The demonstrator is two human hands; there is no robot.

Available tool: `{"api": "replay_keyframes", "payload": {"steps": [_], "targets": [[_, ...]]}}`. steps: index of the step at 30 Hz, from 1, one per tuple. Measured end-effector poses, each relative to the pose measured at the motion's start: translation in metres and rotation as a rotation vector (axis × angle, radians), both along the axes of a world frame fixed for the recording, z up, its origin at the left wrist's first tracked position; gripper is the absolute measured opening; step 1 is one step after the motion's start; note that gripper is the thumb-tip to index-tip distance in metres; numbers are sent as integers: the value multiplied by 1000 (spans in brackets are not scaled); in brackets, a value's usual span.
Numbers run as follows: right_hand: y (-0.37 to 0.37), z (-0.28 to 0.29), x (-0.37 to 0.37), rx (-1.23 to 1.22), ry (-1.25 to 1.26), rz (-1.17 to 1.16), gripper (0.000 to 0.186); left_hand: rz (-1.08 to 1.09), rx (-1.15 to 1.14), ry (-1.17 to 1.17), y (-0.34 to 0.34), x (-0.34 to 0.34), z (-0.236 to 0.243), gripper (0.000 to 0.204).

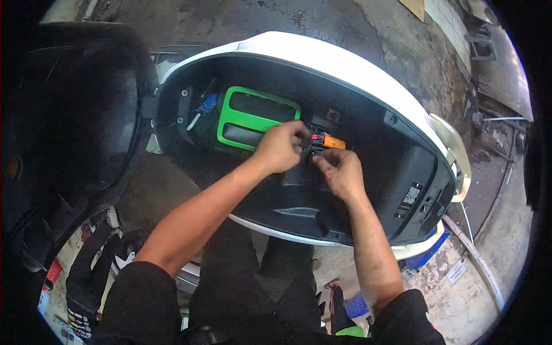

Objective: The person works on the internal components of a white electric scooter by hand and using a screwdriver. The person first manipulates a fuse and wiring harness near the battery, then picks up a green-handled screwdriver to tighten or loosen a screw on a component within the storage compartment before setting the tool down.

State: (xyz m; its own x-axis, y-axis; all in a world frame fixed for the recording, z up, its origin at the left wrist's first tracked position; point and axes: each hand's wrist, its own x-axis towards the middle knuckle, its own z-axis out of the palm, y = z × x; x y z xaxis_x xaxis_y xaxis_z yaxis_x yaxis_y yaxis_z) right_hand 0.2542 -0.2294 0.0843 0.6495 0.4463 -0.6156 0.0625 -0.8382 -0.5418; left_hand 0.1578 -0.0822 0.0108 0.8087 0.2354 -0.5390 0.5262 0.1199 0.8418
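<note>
Both my hands reach into the black under-seat storage bin of a white scooter (299,198). At the bin's middle lies an orange electrical connector (333,142) with a red and black end. My left hand (280,146) is closed just left of that end, its fingertips curled over something dark. My right hand (344,173) pinches with thumb and forefinger at a small dark part just below the connector. What either hand grips is too small and shaded to make out. A bright green frame (253,122) with two oblong openings lies left of the connector, partly behind my left hand.
A tool with a blue handle and pale shaft (206,106) lies at the bin's left end. The seat (80,126) is swung up on the left. A white body panel (328,54) rims the bin. Beyond it is a stained concrete floor (230,26).
</note>
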Motion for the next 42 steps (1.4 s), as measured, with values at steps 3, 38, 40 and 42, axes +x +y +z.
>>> {"api": "replay_keyframes", "payload": {"steps": [3, 38, 40, 42], "targets": [[-4, -12, -1, -79, 29, 49, 22, -112, 91, 7, 11, 8, 1, 30], [9, -59, -16, -28, 283, -302, 26, 121, -2, 17, 8, -6, -37, 24], [9, -57, -17, -32, 278, -306, 27, 110, 15, 31, 6, -6, -38, 26], [12, -56, -16, -2, 248, -280, 28, 90, 94, 0, 7, -5, -34, 29]]}}
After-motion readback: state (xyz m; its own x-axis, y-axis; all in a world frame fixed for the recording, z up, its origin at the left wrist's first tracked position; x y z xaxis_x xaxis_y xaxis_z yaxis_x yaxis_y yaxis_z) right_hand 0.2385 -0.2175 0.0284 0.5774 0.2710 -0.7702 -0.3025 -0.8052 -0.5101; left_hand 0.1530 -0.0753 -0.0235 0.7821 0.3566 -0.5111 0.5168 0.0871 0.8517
